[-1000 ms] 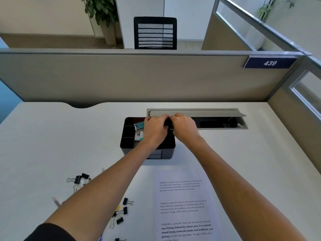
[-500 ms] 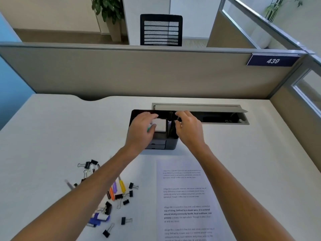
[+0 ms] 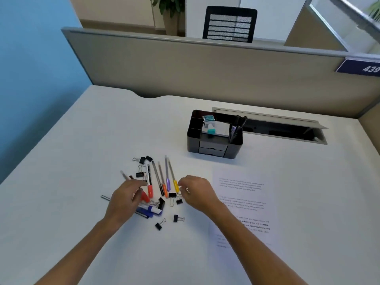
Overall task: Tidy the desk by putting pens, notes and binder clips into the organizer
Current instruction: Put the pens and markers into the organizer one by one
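Observation:
The black desk organizer (image 3: 193, 134) stands at the back of the desk, with white notes (image 3: 220, 128), a teal eraser (image 3: 211, 131) and two dark pens (image 3: 236, 124) in it. Loose pens lie in a fan in front of me: red-capped (image 3: 150, 191), orange-capped (image 3: 164, 188), purple-capped (image 3: 168, 183) and yellow-capped (image 3: 175, 185). Black binder clips (image 3: 176, 218) are scattered around them. My left hand (image 3: 125, 199) hovers open over the pile's left side, covering some pens. My right hand (image 3: 197, 192) has its fingers curled by the yellow cap and a clip (image 3: 172, 195); whether it grips anything is unclear.
A printed sheet of paper (image 3: 242, 204) lies to the right of the pile, partly under my right forearm. An open cable tray (image 3: 287, 128) runs behind the organizer. A beige partition (image 3: 205, 68) closes off the desk's far edge, and a blue wall stands at the left.
Both hands have left the organizer and come back down to the pile of pens and clips. My view has swung left and down with them.

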